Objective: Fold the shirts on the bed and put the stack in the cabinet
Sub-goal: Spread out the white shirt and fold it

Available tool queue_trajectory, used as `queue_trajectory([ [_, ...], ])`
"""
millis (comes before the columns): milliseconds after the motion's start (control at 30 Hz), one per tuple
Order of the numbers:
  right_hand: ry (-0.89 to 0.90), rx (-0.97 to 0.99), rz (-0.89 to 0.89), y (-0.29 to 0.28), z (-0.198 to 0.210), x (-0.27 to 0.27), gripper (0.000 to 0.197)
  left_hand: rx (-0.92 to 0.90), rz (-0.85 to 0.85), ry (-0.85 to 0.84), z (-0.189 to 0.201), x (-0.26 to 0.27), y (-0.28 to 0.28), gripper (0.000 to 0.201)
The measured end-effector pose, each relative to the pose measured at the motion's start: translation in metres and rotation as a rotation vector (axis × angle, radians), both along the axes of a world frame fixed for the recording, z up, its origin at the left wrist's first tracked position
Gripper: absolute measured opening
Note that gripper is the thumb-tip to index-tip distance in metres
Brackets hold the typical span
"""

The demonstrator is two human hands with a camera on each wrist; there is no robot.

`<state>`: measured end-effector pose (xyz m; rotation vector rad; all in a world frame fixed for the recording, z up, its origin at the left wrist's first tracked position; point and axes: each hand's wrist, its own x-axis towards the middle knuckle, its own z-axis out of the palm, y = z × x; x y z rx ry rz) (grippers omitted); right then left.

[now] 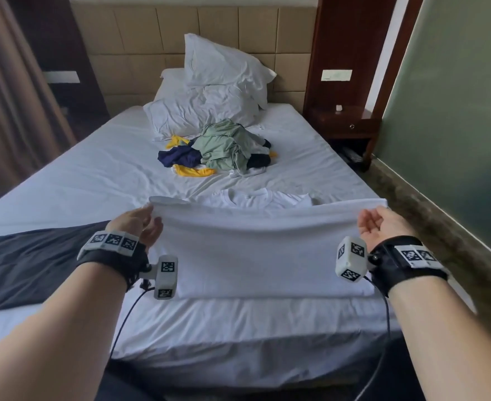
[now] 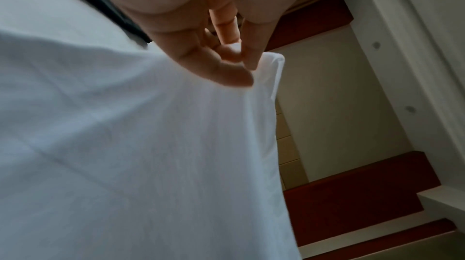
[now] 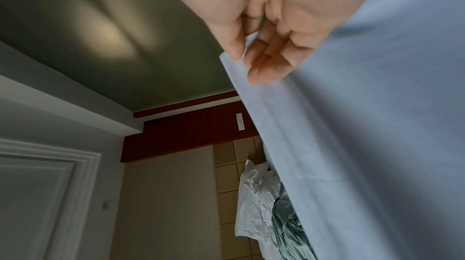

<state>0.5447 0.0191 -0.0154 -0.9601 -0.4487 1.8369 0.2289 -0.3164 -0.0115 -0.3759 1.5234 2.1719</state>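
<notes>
Curtain (image 1: 13,91) left, dark garment (image 1: 36,261) on bed (image 1: 94,169). Our left hand (image 1: 138,224) and right hand (image 1: 383,224) each pinch corner of white shirt (image 1: 261,250), its edge lifted mid-bed. Clothes pile (image 1: 221,149), pillows (image 1: 209,94) beyond; nightstand (image 1: 345,123) right. Wrist views alone show ceiling (image 3: 88,15).

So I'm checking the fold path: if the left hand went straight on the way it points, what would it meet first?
Probably bare sheet, left of the clothes pile; left hand pinches the white shirt. Depth is unclear.
</notes>
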Motion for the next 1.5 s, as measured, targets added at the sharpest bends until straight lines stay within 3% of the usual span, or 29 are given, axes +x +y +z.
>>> queue_trajectory([
  [133,-0.054,-0.002,0.002,0.013,-0.001,-0.02,0.011,-0.155,0.009,0.077,-0.005,-0.022,0.004,0.032],
  [233,-0.095,-0.001,0.004,0.021,-0.006,-0.031,0.015,-0.097,0.061,0.063,-0.01,-0.031,0.011,0.02],
  [433,-0.107,-0.034,0.029,0.032,-0.024,-0.048,0.017,0.022,0.042,-0.005,-0.025,-0.043,0.032,0.029],
  [700,-0.178,-0.012,0.074,0.072,-0.039,-0.093,0.021,0.22,0.082,0.027,-0.049,-0.089,0.073,0.019],
  [1067,-0.349,0.028,0.17,0.149,-0.077,-0.199,0.02,0.02,0.063,0.144,-0.086,-0.184,0.125,0.01],
  [1267,-0.407,0.061,0.142,0.19,-0.087,-0.237,0.015,0.023,0.064,0.16,-0.104,-0.228,0.158,0.049],
  [1500,-0.468,0.099,0.161,0.203,-0.101,-0.267,0.017,-0.01,0.031,0.074,-0.13,-0.241,0.182,0.042],
])
